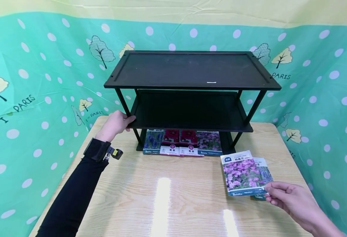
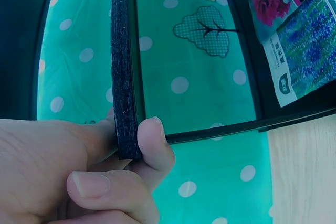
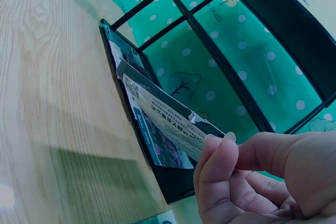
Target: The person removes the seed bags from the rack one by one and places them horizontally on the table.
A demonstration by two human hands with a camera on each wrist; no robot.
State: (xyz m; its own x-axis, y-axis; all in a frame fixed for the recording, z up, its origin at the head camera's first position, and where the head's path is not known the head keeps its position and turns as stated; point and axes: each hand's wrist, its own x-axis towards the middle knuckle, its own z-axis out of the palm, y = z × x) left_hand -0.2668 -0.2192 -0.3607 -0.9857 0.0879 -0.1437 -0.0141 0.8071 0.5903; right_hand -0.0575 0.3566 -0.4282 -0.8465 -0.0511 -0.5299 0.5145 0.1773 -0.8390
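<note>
My left hand (image 1: 118, 123) grips the left front corner of the middle shelf on a black three-tier rack (image 1: 191, 110); in the left wrist view thumb and fingers close round the shelf edge (image 2: 125, 77). My right hand (image 1: 295, 202) pinches the lower right corner of a seed packet (image 1: 241, 174) with pink-purple flowers, held up in front of the rack's right side. Its printed back (image 3: 168, 119) faces the right wrist camera. Behind it, partly covered, a second seed packet (image 1: 265, 172) with blue-purple flowers lies on the table.
On the bottom shelf several seed packets stand in a row: a blue-flowered one (image 1: 153, 141), two red-flowered ones (image 1: 170, 141) and a pink-flowered one (image 1: 209, 143). The wooden table (image 1: 126, 197) is bounded by a green dotted curtain (image 1: 43, 98). A small white mark (image 1: 211, 82) shows on the top shelf.
</note>
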